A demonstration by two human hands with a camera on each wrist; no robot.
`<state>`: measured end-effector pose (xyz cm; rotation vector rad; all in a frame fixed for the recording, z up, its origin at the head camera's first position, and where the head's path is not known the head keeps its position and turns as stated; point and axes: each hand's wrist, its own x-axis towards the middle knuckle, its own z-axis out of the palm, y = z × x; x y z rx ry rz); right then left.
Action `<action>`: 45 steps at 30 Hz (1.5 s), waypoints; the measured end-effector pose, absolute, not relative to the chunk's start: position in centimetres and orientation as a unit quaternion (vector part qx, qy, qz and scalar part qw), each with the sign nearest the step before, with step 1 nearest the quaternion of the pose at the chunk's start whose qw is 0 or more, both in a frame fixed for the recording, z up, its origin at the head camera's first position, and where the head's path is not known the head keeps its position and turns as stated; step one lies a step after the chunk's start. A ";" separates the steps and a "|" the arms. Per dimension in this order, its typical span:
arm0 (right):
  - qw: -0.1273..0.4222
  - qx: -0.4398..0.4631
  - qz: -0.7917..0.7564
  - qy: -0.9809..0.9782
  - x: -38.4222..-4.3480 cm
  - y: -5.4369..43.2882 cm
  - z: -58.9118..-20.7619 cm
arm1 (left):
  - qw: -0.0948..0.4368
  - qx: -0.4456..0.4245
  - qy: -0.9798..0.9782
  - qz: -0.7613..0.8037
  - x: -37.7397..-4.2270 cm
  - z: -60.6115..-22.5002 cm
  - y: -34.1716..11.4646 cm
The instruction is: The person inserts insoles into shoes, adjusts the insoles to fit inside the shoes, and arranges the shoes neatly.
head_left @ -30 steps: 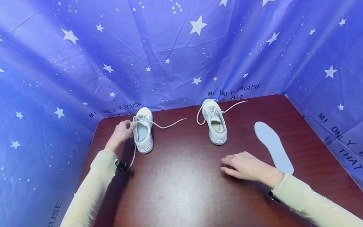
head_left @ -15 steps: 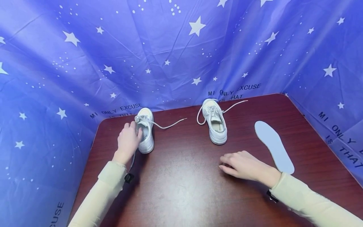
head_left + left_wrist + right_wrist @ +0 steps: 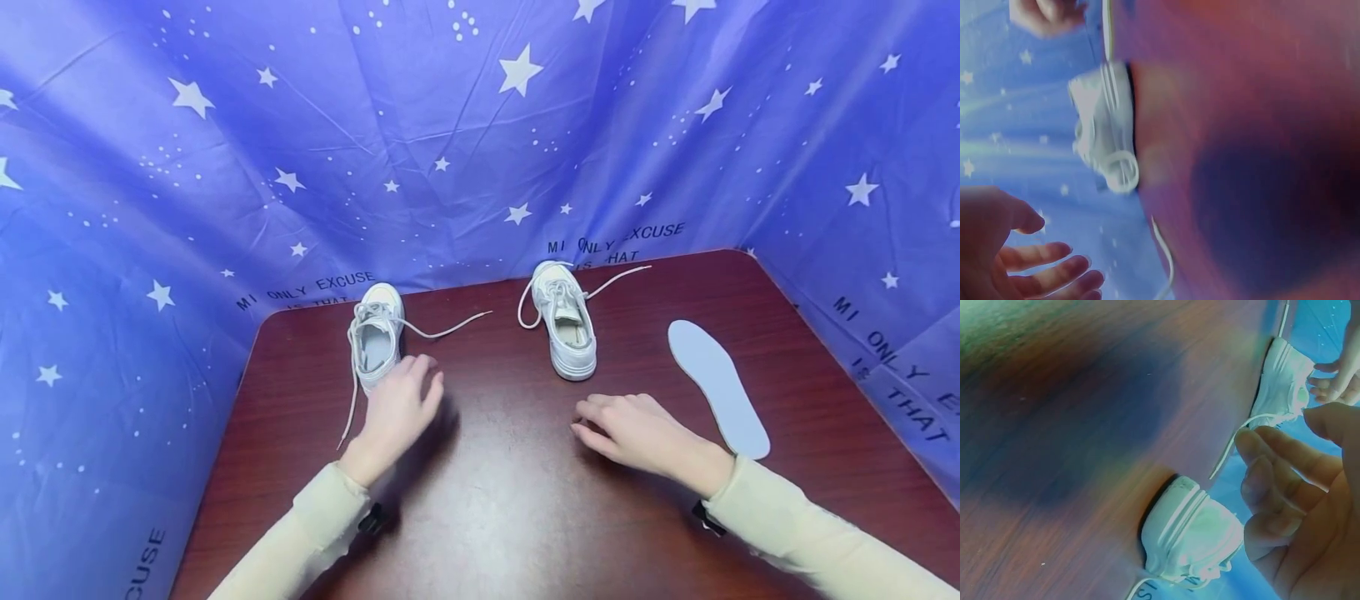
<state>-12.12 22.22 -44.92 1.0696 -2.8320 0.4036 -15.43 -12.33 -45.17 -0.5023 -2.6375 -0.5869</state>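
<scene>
In the head view, my left hand (image 3: 397, 408) hovers over the heel of the left white lace-up sneaker (image 3: 378, 346), hiding part of it. Its fingers are loosely bent and hold nothing; the left wrist view shows them (image 3: 1047, 253) spread apart. A grey insole lies inside that sneaker. My right hand (image 3: 633, 429) hangs low over the table, fingers (image 3: 1291, 450) relaxed with nothing between them. Just beyond it stands the right sneaker (image 3: 573, 358), its laces loose and its inside a cream colour. Right of that hand lies a flat grey insole (image 3: 716, 379).
The dark red wooden table (image 3: 487, 500) carries all of these. Behind and at both sides hangs a blue curtain (image 3: 442, 108) with white stars, meeting the table's back edge. Loose lace ends (image 3: 450, 329) trail out from the sneakers across the tabletop.
My left hand has left the lace side of the left sneaker and moved right and nearer, over its heel. The sneaker stays in place, and the right hand has barely shifted.
</scene>
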 end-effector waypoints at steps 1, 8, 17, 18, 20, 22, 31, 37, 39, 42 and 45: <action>0.048 0.346 0.133 -0.927 -12.1 22.1 -44.9 | 0.194 -0.187 -0.940 -0.210 -15.0 -45.3 -11.9; 0.053 0.334 0.147 -0.930 -11.1 21.6 -45.5 | 0.181 -0.214 -0.939 -0.197 -12.0 -46.8 -9.7; 0.066 0.313 0.172 -0.932 -10.2 21.8 -45.8 | 0.139 -0.225 -0.943 -0.200 -9.5 -48.8 -8.5; 0.071 0.307 0.171 -0.933 -10.5 21.9 -45.6 | 0.137 -0.226 -0.943 -0.201 -9.5 -48.8 -8.5; 0.077 0.295 0.170 -0.937 -11.2 22.0 -45.0 | 0.139 -0.228 -0.942 -0.202 -9.6 -48.8 -8.5; 0.078 0.280 0.170 -0.942 -12.4 22.1 -44.1 | 0.146 -0.227 -0.941 -0.203 -9.7 -48.7 -8.6; 0.074 0.205 0.164 -0.962 -20.4 22.3 -40.2 | 0.162 -0.232 -0.939 -0.198 -9.9 -48.0 -8.7; 0.033 0.166 0.128 -0.977 -25.2 22.1 -40.8 | 0.169 -0.232 -0.937 -0.197 -9.8 -48.0 -8.7; 0.020 0.154 0.116 -0.981 -26.2 22.1 -41.1 | 0.171 -0.233 -0.937 -0.195 -9.9 -48.0 -8.8; 0.001 0.136 0.114 -0.984 -27.3 22.1 -41.6 | 0.167 -0.233 -0.939 -0.190 -9.9 -48.1 -8.8; -0.014 0.127 0.122 -0.984 -28.0 22.2 -41.9 | 0.163 -0.232 -0.940 -0.187 -9.9 -48.2 -8.9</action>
